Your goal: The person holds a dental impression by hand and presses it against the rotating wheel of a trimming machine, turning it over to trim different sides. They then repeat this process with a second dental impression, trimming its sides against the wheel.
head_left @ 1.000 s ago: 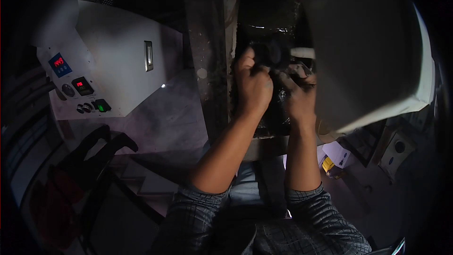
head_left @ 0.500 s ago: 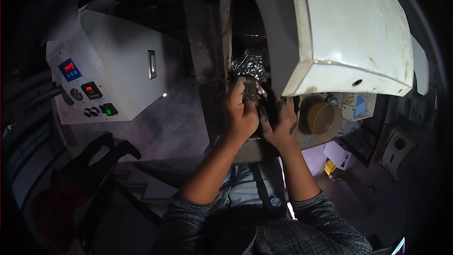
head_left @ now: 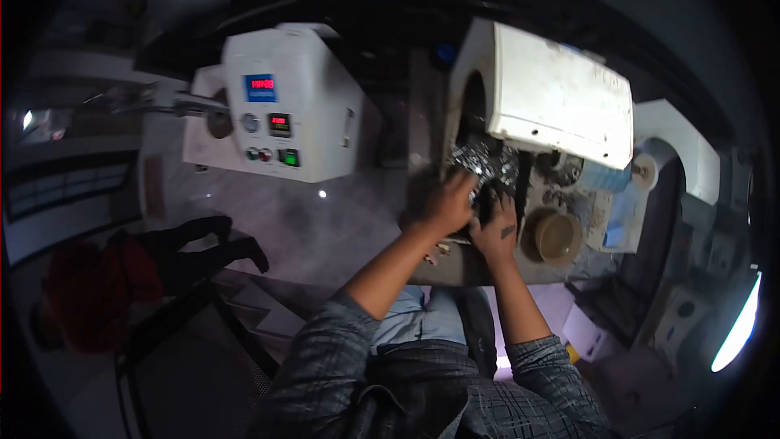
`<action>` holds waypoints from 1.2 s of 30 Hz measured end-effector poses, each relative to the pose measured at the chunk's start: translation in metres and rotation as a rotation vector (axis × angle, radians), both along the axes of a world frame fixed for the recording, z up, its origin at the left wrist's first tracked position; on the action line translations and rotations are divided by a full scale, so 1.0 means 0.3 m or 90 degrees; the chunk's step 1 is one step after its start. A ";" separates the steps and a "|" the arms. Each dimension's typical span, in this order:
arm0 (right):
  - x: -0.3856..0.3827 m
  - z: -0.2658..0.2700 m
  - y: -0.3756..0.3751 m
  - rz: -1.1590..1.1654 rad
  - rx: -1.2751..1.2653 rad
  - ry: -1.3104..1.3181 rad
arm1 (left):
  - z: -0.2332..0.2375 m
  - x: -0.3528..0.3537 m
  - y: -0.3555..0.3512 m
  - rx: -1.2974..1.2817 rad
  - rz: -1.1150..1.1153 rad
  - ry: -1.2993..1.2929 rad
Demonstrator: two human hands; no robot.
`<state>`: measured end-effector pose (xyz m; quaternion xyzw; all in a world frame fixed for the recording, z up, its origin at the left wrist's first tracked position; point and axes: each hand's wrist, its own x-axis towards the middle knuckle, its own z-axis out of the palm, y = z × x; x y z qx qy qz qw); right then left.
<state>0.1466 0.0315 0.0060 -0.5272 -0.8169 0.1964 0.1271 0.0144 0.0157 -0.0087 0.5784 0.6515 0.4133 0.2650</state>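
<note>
My left hand (head_left: 445, 205) and my right hand (head_left: 497, 229) lie side by side at the mouth of a white machine hood (head_left: 561, 97). Both grip a dark part wrapped in crumpled silver foil (head_left: 486, 159) that sits in the hood's opening. The left fingers reach onto the foil's lower left edge. My right hand, smeared with dark grime, closes on the dark lower part just right of it. What lies deeper under the hood is hidden in shadow.
A white control box (head_left: 292, 114) with red displays and a green switch stands to the left. A brown bowl (head_left: 558, 236) sits right of my hands on the dirty bench (head_left: 455, 264). Black gloves (head_left: 213, 245) and a red bundle (head_left: 89, 284) lie lower left.
The view has pulled back and up, so the hood and control box look smaller and farther. My hands stay on the foil-wrapped part, now at the opening's lower edge.
</note>
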 end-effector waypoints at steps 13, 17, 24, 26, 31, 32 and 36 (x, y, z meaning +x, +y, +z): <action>-0.012 0.040 -0.006 -0.042 0.021 -0.007 | 0.092 0.021 0.006 -0.132 -0.093 0.188; -0.023 0.061 -0.001 -0.070 0.039 0.006 | 0.100 0.011 0.012 -0.170 -0.133 0.183; -0.042 0.085 0.020 -0.122 -0.091 -0.091 | 0.083 -0.001 0.028 -0.155 -0.163 0.194; -0.044 0.088 0.028 -0.107 -0.109 -0.098 | 0.075 0.007 0.031 -0.167 -0.196 0.186; -0.041 0.093 0.032 -0.121 -0.185 -0.117 | 0.055 0.014 0.038 -0.131 -0.235 0.203; -0.036 0.077 0.029 -0.113 -0.172 -0.125 | 0.055 0.015 0.037 -0.133 -0.230 0.198; -0.034 0.089 0.033 -0.125 -0.178 -0.129 | 0.070 0.016 0.046 -0.177 -0.241 0.189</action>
